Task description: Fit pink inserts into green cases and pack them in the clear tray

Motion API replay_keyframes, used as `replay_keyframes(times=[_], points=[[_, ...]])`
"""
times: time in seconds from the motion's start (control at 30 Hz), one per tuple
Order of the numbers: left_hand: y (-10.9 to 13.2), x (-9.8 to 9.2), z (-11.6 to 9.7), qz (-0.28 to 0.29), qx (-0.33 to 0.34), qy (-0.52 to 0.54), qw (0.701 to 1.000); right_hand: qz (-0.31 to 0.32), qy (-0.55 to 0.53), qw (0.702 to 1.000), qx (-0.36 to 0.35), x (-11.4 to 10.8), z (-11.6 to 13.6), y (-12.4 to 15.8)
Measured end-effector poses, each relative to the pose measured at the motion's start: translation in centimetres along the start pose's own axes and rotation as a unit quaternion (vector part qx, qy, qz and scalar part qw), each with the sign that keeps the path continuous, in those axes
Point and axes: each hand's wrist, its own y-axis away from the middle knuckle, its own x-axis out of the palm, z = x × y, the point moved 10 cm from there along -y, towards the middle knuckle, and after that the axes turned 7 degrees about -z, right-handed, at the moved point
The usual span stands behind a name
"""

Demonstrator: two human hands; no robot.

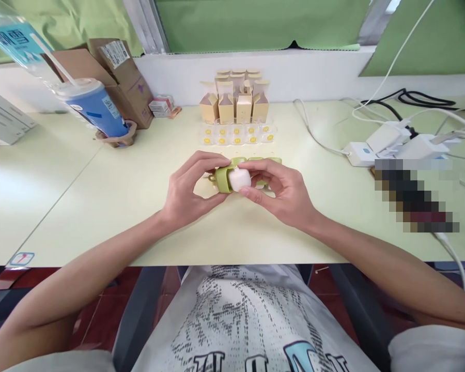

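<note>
My left hand [188,188] is closed around a green case cover [223,180], thumb below and fingers above, with a small loop at its left side. Between the fingertips of my right hand [284,188] is a small white rounded case [239,179], like an earbud case. Its left end sits at the cover's opening; how deep it reaches inside is hidden. Just behind my hands lie several more green covers [273,160], partly covered by my right fingers. Beyond them is a clear plastic tray [236,135] with round yellow stickers.
Several small open cartons [226,107] stand at the back. On the left are a blue cup [96,108] in a cardboard holder and a brown cardboard box [129,93]. White power strips [387,144] with cables and a pixelated object [414,196] lie to the right.
</note>
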Motion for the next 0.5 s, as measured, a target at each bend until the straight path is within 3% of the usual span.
replay_keyframes(times=[0.3,0.5], points=[[0.1,0.2,-0.2,0.008,0.012,0.001,1.000,-0.007,-0.009,0.998,0.061,-0.1,-1.3,0.3],[0.2,0.1,0.3,-0.002,-0.016,0.002,1.000,-0.006,-0.022,0.999,0.041,-0.1,-1.1,0.2]])
